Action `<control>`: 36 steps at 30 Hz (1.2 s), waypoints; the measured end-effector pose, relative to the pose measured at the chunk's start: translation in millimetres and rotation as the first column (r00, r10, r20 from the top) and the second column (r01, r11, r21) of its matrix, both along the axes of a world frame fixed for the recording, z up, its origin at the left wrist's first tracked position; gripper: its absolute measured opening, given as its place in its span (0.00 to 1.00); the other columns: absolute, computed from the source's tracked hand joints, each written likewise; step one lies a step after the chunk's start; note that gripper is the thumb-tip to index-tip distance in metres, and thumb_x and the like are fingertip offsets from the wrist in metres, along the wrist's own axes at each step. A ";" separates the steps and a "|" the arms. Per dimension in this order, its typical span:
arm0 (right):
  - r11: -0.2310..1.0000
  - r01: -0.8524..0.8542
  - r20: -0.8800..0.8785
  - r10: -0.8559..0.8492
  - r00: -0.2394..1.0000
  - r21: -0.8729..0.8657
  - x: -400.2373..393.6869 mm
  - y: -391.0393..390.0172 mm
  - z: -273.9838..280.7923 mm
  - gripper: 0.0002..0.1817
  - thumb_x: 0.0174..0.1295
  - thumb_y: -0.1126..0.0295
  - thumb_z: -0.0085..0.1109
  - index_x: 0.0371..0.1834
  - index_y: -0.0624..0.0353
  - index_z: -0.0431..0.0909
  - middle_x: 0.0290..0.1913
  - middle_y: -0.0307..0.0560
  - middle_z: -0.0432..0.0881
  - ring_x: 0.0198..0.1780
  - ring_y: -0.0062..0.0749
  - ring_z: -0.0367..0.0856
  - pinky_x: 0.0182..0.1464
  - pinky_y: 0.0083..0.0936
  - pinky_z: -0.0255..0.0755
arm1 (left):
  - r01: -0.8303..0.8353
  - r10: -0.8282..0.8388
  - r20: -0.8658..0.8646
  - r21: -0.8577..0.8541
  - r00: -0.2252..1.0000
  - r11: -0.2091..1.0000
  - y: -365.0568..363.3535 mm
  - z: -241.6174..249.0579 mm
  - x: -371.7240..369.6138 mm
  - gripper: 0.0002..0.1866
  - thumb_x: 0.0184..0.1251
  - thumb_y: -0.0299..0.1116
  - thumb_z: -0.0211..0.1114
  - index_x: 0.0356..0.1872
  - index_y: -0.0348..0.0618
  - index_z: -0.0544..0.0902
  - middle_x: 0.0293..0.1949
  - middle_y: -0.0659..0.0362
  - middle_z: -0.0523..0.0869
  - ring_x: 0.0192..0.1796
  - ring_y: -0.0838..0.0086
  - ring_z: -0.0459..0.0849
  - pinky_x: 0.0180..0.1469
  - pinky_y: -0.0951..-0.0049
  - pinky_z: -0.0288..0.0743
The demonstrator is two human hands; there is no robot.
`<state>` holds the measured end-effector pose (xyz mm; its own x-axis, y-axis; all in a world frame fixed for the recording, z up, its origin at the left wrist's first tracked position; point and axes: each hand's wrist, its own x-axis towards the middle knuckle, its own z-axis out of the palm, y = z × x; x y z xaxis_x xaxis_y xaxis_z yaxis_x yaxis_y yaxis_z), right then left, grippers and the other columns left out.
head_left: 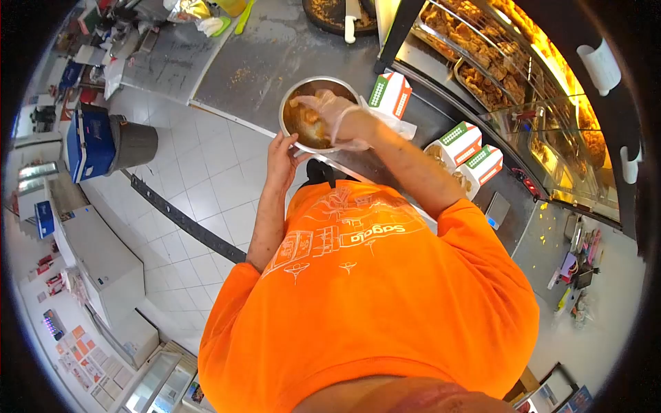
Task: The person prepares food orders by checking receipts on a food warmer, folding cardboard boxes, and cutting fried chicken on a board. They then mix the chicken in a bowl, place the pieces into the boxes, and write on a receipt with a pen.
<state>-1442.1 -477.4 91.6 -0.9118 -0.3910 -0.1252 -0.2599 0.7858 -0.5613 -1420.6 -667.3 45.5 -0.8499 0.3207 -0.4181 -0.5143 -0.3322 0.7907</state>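
Note:
A round metal bowl (284, 110) with brown-orange sauce and a few food pieces (313, 129) stands at the counter's near edge. My left hand (281, 160), bare, grips the bowl's near-left rim. Inside the bowl reaches my right hand (337, 118) in a clear plastic glove, fingers stretched out over the sauced pieces. Part of the bowl's contents is hidden under that hand. Just right of the bowl is a green, white and red carton (390, 94), with something white beside my right wrist.
Two more cartons (460, 143) stand farther right. Behind them a glass display case (544, 117) holds trays of fried food (475, 41). A knife (350, 24) lies on a dark round board at the back. Left on the floor are a grey bin (138, 146) and blue cooler (91, 144).

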 end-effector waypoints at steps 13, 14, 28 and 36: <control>0.937 -0.032 -0.027 0.044 0.999 0.347 -17.0 -47.2 -73.5 0.17 0.52 0.67 0.60 0.46 0.58 0.80 0.44 0.60 0.80 0.45 0.52 0.82 0.47 0.39 0.76 | 0.101 -0.105 -0.021 -0.129 0.994 0.987 -18.3 -27.1 -20.4 0.12 0.63 0.29 0.57 0.46 0.38 0.79 0.47 0.60 0.73 0.45 0.73 0.78 0.41 0.66 0.85; 0.947 0.025 -0.037 -0.014 0.999 0.322 -15.3 -45.8 -77.5 0.16 0.51 0.68 0.60 0.43 0.60 0.81 0.41 0.61 0.80 0.44 0.52 0.81 0.48 0.37 0.76 | 0.122 -0.127 -0.030 -0.135 0.991 0.983 -20.9 -23.9 -21.4 0.11 0.63 0.29 0.57 0.46 0.38 0.78 0.46 0.59 0.75 0.46 0.71 0.78 0.43 0.64 0.85; 0.530 0.497 0.319 -0.394 0.862 -0.688 43.2 64.3 -33.9 0.12 0.45 0.80 0.59 0.35 0.58 0.76 0.33 0.37 0.76 0.34 0.24 0.76 0.36 0.20 0.71 | 0.146 -0.144 0.098 -0.016 0.985 0.989 -20.0 -53.9 -26.0 0.12 0.65 0.31 0.54 0.48 0.40 0.76 0.44 0.56 0.80 0.46 0.68 0.81 0.44 0.63 0.84; 0.899 0.429 0.235 -0.437 0.868 0.087 52.1 93.1 -177.7 0.10 0.45 0.71 0.61 0.33 0.51 0.84 0.33 0.45 0.83 0.30 0.36 0.80 0.33 0.29 0.74 | 0.127 -0.121 0.090 -0.064 0.989 0.990 -21.0 -52.7 -25.4 0.07 0.65 0.30 0.55 0.41 0.41 0.75 0.41 0.58 0.79 0.45 0.69 0.81 0.42 0.64 0.85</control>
<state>-1390.0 -384.3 -86.1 -0.9281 0.0439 -0.3697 0.2516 0.8058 -0.5360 -1446.0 -688.2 -7.2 -0.7656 0.3892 -0.5122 -0.6147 -0.2077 0.7609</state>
